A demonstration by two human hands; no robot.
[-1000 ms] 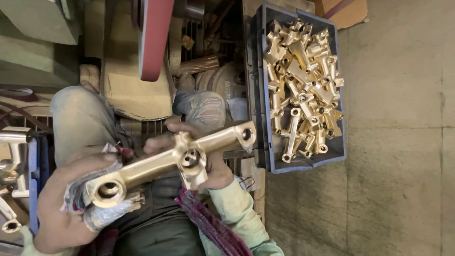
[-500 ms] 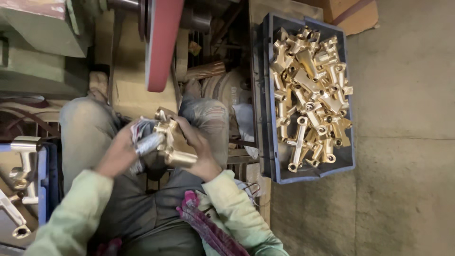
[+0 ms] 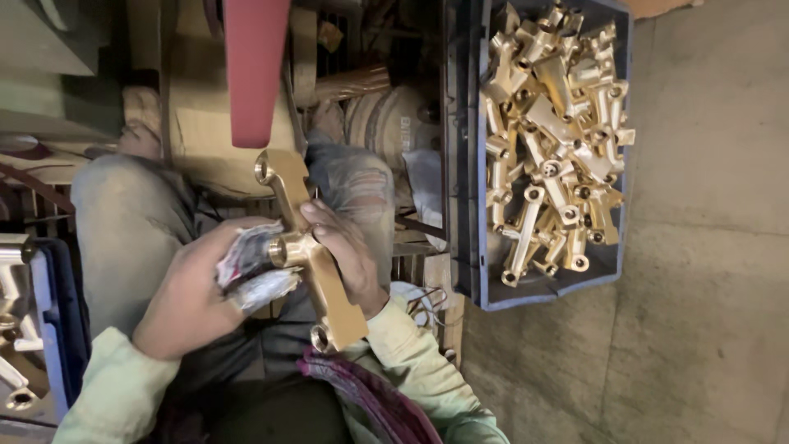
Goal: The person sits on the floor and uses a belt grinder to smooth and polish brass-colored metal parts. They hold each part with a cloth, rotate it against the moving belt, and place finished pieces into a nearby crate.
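Note:
A long brass fitting (image 3: 306, 247) with open round ports at both ends lies over my lap, its far end just below a red sanding belt (image 3: 255, 70). My right hand (image 3: 349, 255) grips its middle from the right side. My left hand (image 3: 197, 296), its fingertips wrapped in cloth and tape, presses against the fitting's side port from the left. Both hands hold the same piece.
A dark blue crate (image 3: 468, 205) full of several similar brass fittings (image 3: 559, 131) stands on the concrete floor to my right. Another blue bin (image 3: 49, 329) with metal parts sits at my left. The grinder's body (image 3: 197, 123) is ahead of my knees.
The fitting has turned from lying across my lap to pointing away from me, its far end raised toward the red belt. Both hands kept hold of it throughout.

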